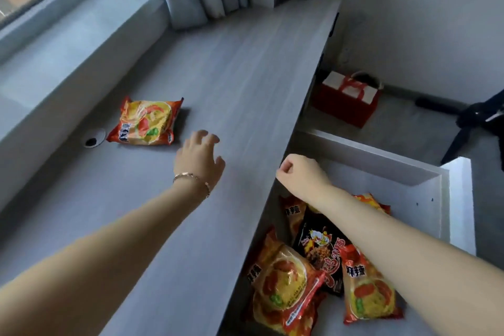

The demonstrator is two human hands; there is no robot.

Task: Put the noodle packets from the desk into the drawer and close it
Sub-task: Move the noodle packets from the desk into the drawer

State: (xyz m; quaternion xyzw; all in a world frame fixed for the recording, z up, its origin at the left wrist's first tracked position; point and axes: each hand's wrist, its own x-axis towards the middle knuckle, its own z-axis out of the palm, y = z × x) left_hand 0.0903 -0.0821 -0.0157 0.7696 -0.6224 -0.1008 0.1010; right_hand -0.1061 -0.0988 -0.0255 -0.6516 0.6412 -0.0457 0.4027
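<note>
Sensibly, the left hand (200, 157), its fingers (207, 137) spread and empty, should pinch the last noodle packet (146, 122) lying on the counter (231, 84) just beyond them, while the right hand (301, 170) hangs clenched, empty, above the open drawer (425, 194).

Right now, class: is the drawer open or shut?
Open: the drawer is pulled out from under the desk, its noodle packets visible inside.

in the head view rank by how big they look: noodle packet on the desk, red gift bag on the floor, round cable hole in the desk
1. noodle packet and red gift bag: look alike, and the bag is farther off, so unranked
2. cable hole: clearly smallest
</note>
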